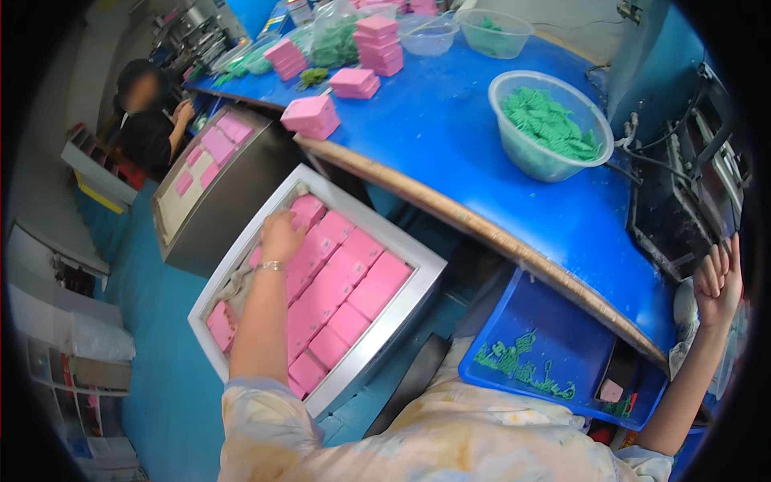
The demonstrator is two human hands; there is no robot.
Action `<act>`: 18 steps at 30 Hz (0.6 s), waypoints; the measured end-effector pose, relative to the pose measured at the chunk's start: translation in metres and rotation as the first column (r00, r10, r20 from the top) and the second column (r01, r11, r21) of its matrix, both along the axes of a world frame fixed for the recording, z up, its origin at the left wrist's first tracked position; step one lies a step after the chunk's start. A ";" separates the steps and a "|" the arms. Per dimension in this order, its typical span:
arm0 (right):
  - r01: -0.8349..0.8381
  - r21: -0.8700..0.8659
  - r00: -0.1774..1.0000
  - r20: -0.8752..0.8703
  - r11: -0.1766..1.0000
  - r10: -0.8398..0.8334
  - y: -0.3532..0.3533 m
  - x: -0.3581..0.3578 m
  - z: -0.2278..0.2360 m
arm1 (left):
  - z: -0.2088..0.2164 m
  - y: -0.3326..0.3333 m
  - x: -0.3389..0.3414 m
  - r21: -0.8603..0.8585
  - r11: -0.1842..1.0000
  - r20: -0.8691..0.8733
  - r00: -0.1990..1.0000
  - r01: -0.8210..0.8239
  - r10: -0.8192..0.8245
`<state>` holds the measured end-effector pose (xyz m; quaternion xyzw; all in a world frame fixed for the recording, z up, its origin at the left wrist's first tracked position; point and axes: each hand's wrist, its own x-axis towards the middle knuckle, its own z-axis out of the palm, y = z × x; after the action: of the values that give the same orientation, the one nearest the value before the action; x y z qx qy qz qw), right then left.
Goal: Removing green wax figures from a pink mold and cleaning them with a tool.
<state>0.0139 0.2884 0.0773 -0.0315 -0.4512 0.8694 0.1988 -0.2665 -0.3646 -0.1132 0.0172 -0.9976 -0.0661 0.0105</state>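
Observation:
My left hand [281,238] reaches over a metal-framed box [418,271] holding rows of pink blocks [323,281]. Its fingers are bent down and closed on a pink block [308,209] at the far corner. A metal bracelet circles that wrist. At the far right, my right hand [717,283] is raised beside a dark machine [683,201]. Its index finger stretches upward to the machine's lower edge, while the other fingers are partly bent. Nothing shows in that hand. A lone pink block [222,324] stands at the box's left side, next to crumpled cloth [234,283].
A blue table [434,120] carries a bowl [551,124] of green pieces and stacked pink blocks [377,45]. Below its edge sits a blue tray [502,321] with green pieces. Another box [213,189] of pink blocks stands left, near a seated person [144,136].

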 end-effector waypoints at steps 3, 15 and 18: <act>0.040 0.013 0.999 0.023 0.999 -0.040 -0.020 -0.005 0.003 | -0.017 0.031 -0.043 -0.044 0.999 0.013 1.000 -0.006 0.007; 0.136 -0.040 0.989 0.060 0.990 -0.134 -0.058 -0.012 0.016 | 0.021 0.037 -0.012 0.618 0.781 -0.276 0.955 0.090 0.108; 0.167 -0.048 0.985 0.051 0.985 -0.164 -0.056 -0.011 0.014 | 0.069 0.092 0.053 0.860 -0.503 0.082 0.996 -0.088 -0.034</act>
<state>0.0033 0.2320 0.0915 -0.0944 -0.4289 0.8603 0.2590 -0.2140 -0.2731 -0.0445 0.0468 -0.4387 -0.8964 -0.0430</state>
